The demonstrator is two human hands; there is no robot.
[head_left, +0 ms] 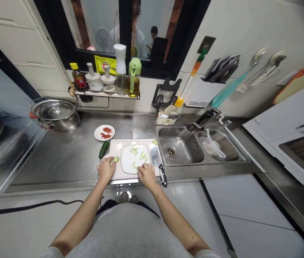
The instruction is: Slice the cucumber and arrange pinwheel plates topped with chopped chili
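Note:
A white square plate (129, 169) rests on a pale cutting board (115, 144), with thin cucumber slices (135, 150) laid out on it in curved patterns. At the plate's lower edge, the fingertips of my right hand (148, 175) are pinched together at a single cucumber slice (135, 165). My left hand (106, 170) is on the board's left side, thumb and fingers closed at the edge of some cucumber slices (116, 159). A piece of dark green cucumber (103, 149) lies beside the board. To the right of the plate is a kitchen knife (155, 156) with a black handle.
A small white plate of chopped red pieces (104, 132) sits behind the board. A double sink (181, 163) is to the right, a bag (213, 147) in one basin. Lidded pots (57, 114) stand at left; a condiment rack (108, 94) hangs below the window.

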